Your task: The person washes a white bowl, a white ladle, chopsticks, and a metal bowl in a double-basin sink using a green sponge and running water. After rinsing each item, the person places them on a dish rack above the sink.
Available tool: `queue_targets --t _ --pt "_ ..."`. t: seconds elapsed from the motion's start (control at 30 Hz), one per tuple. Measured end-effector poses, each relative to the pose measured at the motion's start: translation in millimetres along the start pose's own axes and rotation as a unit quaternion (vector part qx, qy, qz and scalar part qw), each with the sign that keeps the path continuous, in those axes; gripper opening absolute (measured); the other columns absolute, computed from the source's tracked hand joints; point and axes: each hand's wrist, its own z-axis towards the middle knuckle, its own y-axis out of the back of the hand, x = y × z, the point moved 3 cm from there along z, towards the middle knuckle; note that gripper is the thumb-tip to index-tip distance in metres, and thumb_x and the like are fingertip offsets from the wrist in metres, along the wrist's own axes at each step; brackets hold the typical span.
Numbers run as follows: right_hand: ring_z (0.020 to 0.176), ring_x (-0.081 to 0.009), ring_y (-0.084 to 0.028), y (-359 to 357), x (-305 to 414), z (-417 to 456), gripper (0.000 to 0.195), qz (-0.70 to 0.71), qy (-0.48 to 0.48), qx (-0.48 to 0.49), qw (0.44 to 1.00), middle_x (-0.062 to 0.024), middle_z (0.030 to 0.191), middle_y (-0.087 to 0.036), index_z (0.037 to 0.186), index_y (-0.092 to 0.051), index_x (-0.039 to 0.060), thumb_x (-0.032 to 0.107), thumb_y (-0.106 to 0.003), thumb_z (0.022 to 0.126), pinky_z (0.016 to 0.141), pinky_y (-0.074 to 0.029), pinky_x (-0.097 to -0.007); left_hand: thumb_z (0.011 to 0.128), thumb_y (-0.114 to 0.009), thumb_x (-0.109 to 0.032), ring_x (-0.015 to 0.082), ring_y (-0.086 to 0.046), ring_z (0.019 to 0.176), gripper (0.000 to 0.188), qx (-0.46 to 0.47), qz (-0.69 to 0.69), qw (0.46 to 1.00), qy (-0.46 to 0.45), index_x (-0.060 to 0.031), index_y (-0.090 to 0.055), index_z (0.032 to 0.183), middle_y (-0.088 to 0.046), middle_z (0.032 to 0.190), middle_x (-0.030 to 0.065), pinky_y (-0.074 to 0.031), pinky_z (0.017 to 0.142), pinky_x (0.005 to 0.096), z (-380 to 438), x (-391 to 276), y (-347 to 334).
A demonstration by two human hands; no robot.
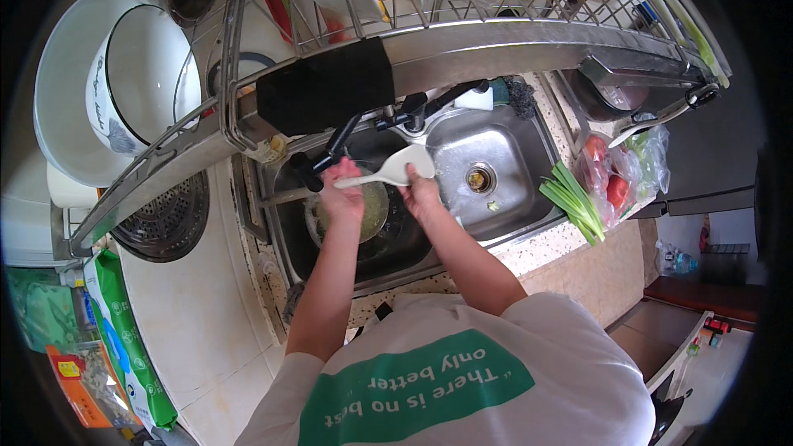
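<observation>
A white rice paddle [406,164] is in my right hand [421,192], which grips its broad end. Its handle points left, over my left hand [342,195], whose fingers are partly hidden behind it and the tap; whether they touch the handle I cannot tell. Just left of that hand is the black tap's spout [308,170]. Under my hands, in the dark left basin [396,248] of a double sink, stands a round bowl [372,214] with greenish, cloudy water. The steel right basin [514,173] has a drain [480,178] with scraps in it and a small green bit near it.
A metal dish rack [495,43] with white boards and yellow-handled items spans above the sink. Green onions [573,201] and bagged tomatoes [616,189] lie at the right edge. Large white basins [68,87] and a perforated dark tray [167,217] stand left.
</observation>
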Motion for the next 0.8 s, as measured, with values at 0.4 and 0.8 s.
queue_targets --t 0.4,0.8 --pt "0.094 -0.027 -0.06 -77 -98 -44 0.072 -0.277 -0.01 -0.055 0.959 -0.0145 0.111 -0.053 0.117 -0.027 0.0071 -0.003 -0.076 0.065 0.075 -0.052 -0.0368 0.094 -0.036 -0.009 0.0254 -0.055 0.105 0.035 0.023 0.085 0.991 -0.104 -0.007 -0.036 0.128 -0.052 0.124 0.0182 -0.049 0.084 0.0341 -28 -32 50" --pt "0.092 -0.0349 -0.062 -77 -42 -29 0.044 -0.665 0.104 -0.034 0.738 -0.0187 0.097 -0.065 0.1 -0.066 0.0049 0.045 -0.059 0.081 0.078 -0.049 -0.0435 0.091 -0.043 -0.005 0.0222 -0.053 0.107 0.014 0.043 0.184 0.97 -0.155 -0.0058 -0.054 0.099 -0.055 0.121 0.0135 -0.045 0.09 0.0353 -59 -39 70"
